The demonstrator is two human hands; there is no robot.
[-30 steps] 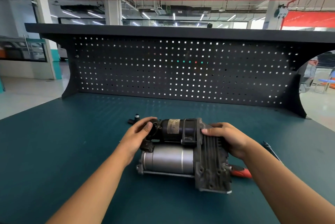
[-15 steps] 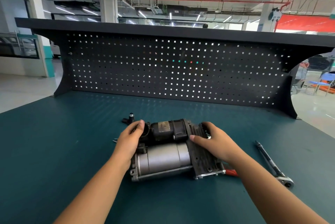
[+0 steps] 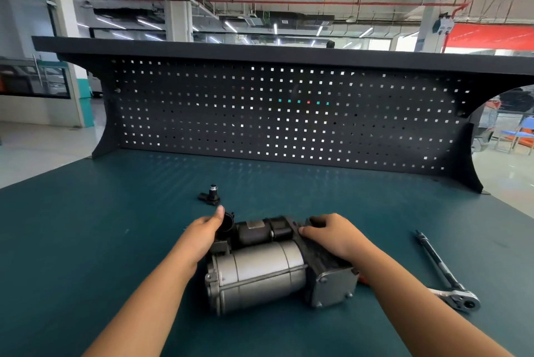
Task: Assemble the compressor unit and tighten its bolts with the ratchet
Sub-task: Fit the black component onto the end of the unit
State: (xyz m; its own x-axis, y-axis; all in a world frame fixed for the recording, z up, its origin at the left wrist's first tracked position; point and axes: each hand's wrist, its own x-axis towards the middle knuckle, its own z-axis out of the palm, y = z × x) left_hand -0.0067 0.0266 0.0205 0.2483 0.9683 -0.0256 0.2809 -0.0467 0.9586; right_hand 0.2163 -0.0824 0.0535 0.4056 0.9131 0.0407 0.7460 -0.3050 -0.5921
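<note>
Teal mat point(image 3: 86, 241) covers the bench, black pegboard point(image 3: 289, 119) along the back edge.

Head view:
- compressor unit point(image 3: 268, 264) lies on its side mid-bench. Silver cylinder faces the camera, black motor housing sits behind it, finned block and grey end plate are on the right.
- left hand point(image 3: 202, 236) cups the unit's left end, thumb up against the round black port. Its other fingers are hidden, can't tell how they lie.
- right hand point(image 3: 332, 236) grips the finned block: fingers curled together over the top, thumb on the near side.
- ratchet point(image 3: 445, 275) lies flat on the mat, right of the unit and apart from it, head nearest the camera, untouched.
- small black fitting point(image 3: 210, 196) sits beyond the left hand.
- orange-red item point(image 3: 362, 280) peeks from under the right forearm, mostly hidden.
</note>
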